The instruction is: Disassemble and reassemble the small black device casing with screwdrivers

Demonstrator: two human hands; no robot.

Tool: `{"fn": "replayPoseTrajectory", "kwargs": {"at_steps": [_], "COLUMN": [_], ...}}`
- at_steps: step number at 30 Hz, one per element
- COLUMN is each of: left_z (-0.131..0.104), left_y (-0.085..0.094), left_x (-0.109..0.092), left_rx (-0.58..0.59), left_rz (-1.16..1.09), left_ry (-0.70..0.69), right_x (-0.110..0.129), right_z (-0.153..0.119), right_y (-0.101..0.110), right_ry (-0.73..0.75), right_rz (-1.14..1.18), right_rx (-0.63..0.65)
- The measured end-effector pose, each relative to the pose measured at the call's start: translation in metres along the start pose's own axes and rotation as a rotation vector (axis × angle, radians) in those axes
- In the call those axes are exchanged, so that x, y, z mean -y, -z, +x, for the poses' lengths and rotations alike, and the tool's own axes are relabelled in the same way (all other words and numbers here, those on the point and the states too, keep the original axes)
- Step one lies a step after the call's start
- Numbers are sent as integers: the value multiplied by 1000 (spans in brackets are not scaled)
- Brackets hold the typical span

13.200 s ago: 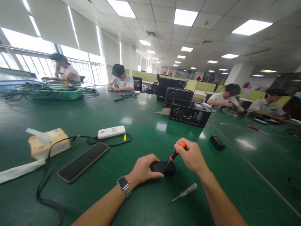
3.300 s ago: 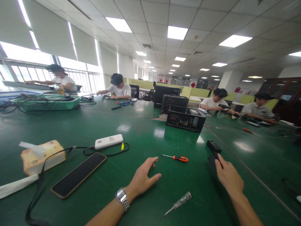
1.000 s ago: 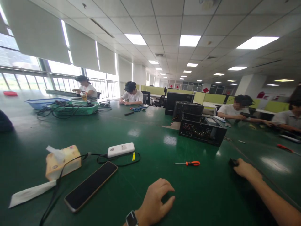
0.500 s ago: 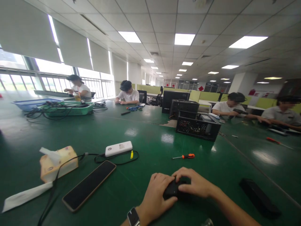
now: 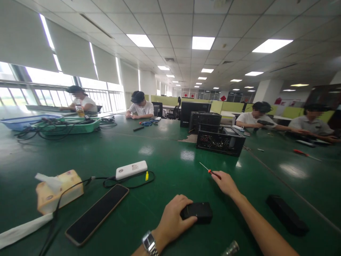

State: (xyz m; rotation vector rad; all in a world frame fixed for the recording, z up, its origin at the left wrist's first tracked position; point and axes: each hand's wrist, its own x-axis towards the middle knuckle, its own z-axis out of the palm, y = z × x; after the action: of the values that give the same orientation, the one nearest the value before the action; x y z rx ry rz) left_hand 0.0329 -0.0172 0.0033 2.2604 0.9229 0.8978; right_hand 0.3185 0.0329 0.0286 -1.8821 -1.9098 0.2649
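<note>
My left hand [image 5: 174, 218], with a metal watch at its wrist, grips the left end of a small black box [image 5: 203, 212] on the green table [image 5: 165, 160]. Up and to the right, my right hand [image 5: 225, 182] has its fingers closed round the orange-and-black handle of a screwdriver [image 5: 210, 171]. The thin shaft points up and left, away from me. Part of the handle is hidden by the fingers.
A phone [image 5: 97, 214], a tissue pack [image 5: 60, 190] and a white power strip [image 5: 131, 170] with a black cable lie left. A long black object [image 5: 287, 215] lies right. Open computer cases [image 5: 220, 142] stand ahead. Several people sit beyond.
My right hand has left the black box, moved up and right, and taken hold of the screwdriver, whose shaft is now tilted. My left hand stays on the box. The view has shifted slightly.
</note>
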Motion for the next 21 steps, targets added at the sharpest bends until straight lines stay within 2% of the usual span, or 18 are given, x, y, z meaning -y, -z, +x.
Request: {"fn": "replayPoseTrajectory", "kwargs": {"at_steps": [2, 6, 9, 12, 21], "left_z": [1, 0, -1, -2, -2], "left_y": [-1, -3, -4, -4, -5], "left_x": [0, -2, -5, -6, -4], "left_rx": [13, 33, 53, 63, 70], "left_rz": [-16, -17, 0, 7, 33], "left_ry": [-29, -53, -66, -92, -110], "right_x": [5, 28, 45, 52, 51], "right_z": [-15, -54, -79, -88, -77], "right_y": [24, 77, 103, 110, 95], "right_ry": [38, 144, 164, 149, 170], "right_rz": [68, 211, 218, 115, 4], "right_rx": [43, 208, 274, 252, 217]}}
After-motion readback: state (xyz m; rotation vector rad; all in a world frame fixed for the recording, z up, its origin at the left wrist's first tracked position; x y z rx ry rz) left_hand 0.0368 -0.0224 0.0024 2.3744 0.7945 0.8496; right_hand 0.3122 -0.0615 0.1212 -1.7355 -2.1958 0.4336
